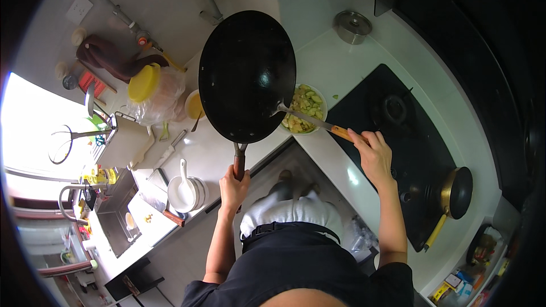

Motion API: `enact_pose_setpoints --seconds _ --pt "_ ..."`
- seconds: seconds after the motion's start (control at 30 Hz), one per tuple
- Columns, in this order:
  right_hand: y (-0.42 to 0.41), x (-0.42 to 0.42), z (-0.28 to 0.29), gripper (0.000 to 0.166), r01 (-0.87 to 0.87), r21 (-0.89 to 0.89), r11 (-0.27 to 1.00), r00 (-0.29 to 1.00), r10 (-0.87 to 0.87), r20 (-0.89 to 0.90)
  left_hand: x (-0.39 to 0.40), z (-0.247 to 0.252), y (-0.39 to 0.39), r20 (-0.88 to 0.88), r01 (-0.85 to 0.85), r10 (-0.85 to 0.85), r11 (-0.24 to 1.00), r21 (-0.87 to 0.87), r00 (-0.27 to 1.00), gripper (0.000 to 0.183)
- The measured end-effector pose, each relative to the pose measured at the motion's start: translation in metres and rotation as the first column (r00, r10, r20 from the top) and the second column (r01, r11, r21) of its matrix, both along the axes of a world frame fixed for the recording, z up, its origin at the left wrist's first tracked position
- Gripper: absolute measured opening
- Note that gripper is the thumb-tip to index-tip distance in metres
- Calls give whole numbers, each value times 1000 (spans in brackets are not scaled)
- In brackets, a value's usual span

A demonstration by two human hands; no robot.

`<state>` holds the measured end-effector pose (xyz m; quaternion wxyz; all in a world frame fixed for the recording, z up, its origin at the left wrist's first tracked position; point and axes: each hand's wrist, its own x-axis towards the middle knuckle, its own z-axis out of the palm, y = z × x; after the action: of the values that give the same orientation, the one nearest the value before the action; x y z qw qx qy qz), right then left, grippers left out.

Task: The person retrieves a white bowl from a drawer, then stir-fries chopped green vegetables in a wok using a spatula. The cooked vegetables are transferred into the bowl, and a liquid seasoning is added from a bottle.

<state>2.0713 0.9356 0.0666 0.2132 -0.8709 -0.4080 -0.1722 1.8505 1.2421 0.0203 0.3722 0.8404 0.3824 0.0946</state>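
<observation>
My left hand (233, 191) grips the wooden handle of a black wok (245, 76), held up in front of me with its dark inside showing. In my right hand (373, 153) is a metal spatula (310, 118) with a wooden handle; its blade reaches the wok's lower right inside. Partly hidden behind the wok's right edge, a white bowl (325, 108) stands on the counter. Sliced green and pale yellow food (308, 104), apparently cooked vegetable, fills the bowl. The wok looks nearly bare inside.
On the right lies a black glass cooktop (384, 136), with a small frying pan (458, 194) at its near end. A lidded steel pot (353, 27) stands in the far corner. Stacked white bowls (183, 194), a cleaver handle (174, 217) and a sink (117, 217) are at left.
</observation>
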Motion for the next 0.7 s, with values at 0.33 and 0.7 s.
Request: enact_pose_setpoints --seconds 0.33,0.7 --pt "-61 -33 23 45 163 13 987 972 -158 -173 -8 -1 2 10 -33 34 999 -39 999 27" --pt "-48 -67 -24 42 322 150 935 753 -156 -640 -14 -8 7 30 -90 96 983 -158 995 29"
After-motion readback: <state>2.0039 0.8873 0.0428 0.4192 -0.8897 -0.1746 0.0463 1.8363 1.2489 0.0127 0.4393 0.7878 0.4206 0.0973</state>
